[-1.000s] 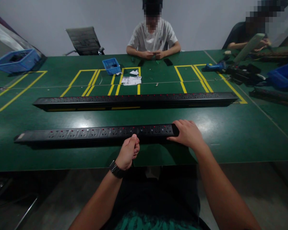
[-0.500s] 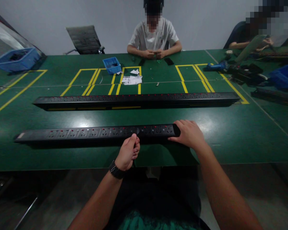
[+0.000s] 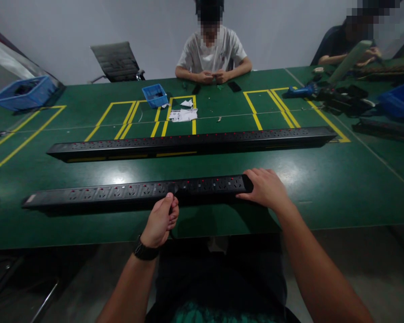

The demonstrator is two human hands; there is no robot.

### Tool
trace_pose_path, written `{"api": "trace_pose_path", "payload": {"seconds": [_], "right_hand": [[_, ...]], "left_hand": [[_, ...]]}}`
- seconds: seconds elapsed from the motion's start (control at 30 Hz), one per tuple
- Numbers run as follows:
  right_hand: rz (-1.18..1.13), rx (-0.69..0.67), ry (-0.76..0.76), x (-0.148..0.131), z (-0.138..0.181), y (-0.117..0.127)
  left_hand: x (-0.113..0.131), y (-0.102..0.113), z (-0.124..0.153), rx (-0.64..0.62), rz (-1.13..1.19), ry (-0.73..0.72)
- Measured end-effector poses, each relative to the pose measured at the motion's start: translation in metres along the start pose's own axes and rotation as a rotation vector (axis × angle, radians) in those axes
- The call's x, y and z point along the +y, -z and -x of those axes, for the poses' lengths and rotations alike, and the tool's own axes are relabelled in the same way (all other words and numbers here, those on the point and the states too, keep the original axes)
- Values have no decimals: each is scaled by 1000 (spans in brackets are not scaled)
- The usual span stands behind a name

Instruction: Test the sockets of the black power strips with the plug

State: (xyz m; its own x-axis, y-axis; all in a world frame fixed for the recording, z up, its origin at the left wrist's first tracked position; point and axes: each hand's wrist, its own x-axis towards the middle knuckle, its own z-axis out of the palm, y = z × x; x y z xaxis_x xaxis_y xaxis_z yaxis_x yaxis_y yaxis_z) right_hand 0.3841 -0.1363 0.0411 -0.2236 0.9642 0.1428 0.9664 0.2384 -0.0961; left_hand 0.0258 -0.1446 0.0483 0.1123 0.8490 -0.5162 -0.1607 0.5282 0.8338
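A long black power strip (image 3: pixel 103 193) with a row of sockets and small red lights lies across the green table in front of me. My right hand (image 3: pixel 265 187) is wrapped round its right end, thumb at the near side and fingers over the far side. Closed in a fist, my left hand (image 3: pixel 162 219) is at the strip's near edge, left of the middle. It grips a black plug (image 3: pixel 174 188) that covers one of the sockets; whether the pins are fully in is hidden. Farther back lies a second, longer black power strip (image 3: pixel 195 144), parallel and untouched.
Yellow tape lines and white paper scraps (image 3: pixel 183 115) mark the table (image 3: pixel 222 163) beyond the strips. Blue bins (image 3: pixel 155 95) stand at the back and both sides. A blue-and-black tool (image 3: pixel 303 91) lies back right. One person sits opposite, another at far right.
My left hand has moved left along the strip with the plug, from one socket to another. My right hand keeps its grip on the end. The view has tilted slightly.
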Motion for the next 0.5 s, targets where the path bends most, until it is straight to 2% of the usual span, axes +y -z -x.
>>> {"api": "trace_pose_path", "payload": {"seconds": [0.17, 0.5], "right_hand": [[4, 2, -10, -1, 0, 1], [-3, -14, -9, -1, -1, 0]], "left_hand": [[-4, -6, -5, 4, -5, -1], [-1, 0, -8, -37, -30, 38]]}}
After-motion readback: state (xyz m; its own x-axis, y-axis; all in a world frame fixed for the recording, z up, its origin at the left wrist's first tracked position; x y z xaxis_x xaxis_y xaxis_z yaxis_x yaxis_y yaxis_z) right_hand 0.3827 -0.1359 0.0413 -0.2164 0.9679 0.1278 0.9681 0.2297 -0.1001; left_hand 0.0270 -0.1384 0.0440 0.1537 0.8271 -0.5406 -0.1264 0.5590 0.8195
